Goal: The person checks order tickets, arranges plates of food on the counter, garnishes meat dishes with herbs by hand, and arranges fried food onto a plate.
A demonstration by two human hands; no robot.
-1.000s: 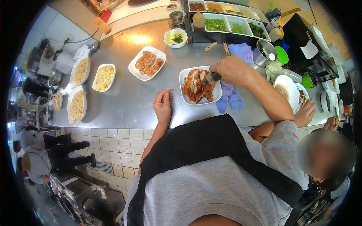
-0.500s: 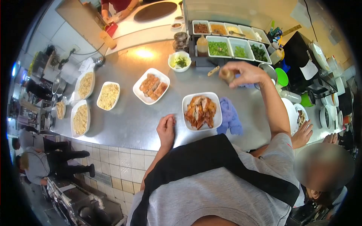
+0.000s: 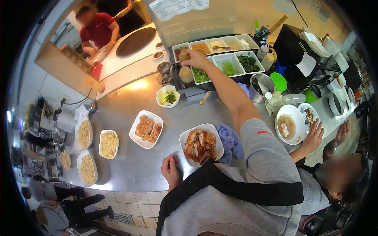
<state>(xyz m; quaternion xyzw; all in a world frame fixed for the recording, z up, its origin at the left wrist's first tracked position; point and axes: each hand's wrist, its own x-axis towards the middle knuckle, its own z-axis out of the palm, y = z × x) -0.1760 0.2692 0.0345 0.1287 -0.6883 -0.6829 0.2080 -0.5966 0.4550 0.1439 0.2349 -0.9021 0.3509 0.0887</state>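
Note:
My right hand [image 3: 193, 59] is stretched forward over the topping trays, fingers closed around a small tan bottle [image 3: 184, 54]. Just below it stands a squeeze bottle [image 3: 186, 74] of brownish sauce. Under my arm is a tray of chopped green herbs [image 3: 201, 74]. My left hand [image 3: 170, 168] rests loosely curled at the counter's near edge, nothing visible in it. To its right, a white square bowl [image 3: 182, 137] holds roast chicken pieces [image 3: 201, 143]. A blue cloth [image 3: 230, 143] lies against that bowl.
On the steel counter [image 3: 118, 102] are a bowl of sliced crispy meat [image 3: 149, 129], bowls of rice [image 3: 108, 144] and a greens bowl [image 3: 168, 96]. A wooden-handled utensil [image 3: 204, 97] lies near the trays. At right, a co-worker's hand [image 3: 314, 135] is beside a soup bowl [image 3: 289, 124].
My right hand has moved forward and left with the tan bottle, from above the counter to the trays. The view has shifted. My left hand stays curled at the counter edge.

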